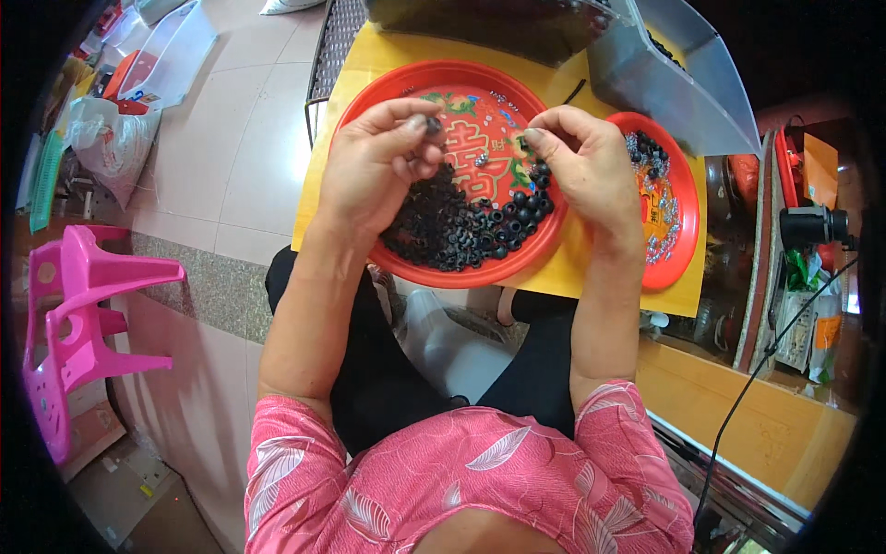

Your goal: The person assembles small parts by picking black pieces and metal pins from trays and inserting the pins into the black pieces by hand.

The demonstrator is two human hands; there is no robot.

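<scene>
Over the large red tray, my left hand is closed in a pinch on a small black round part. Across from it, my right hand is closed too, thumb and forefinger on a small dark piece too tiny to name. Many black ring-like parts are heaped in the tray's near side, with rounder black caps at the right. A few small silvery bits lie on the tray's patterned middle.
A smaller red tray to the right holds silvery metal bits and black parts. Both trays rest on a yellow board. Translucent bins stand behind. Pink stools are at the left, and a black cable hangs at the right.
</scene>
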